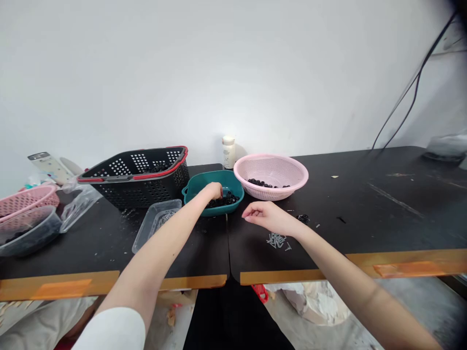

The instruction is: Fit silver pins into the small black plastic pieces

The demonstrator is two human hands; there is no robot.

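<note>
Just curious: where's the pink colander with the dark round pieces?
In the head view, the pink colander sits on the black table just right of the teal dish, with a white bottle behind and the right hand in front.

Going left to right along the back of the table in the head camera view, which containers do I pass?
Pink plastic basket → black-and-red plastic basket → teal dish → pink plastic colander

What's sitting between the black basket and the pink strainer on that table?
In the head view, a teal dish holding dark round pieces sits there, the left hand reaching into it, with a white bottle behind.
</note>
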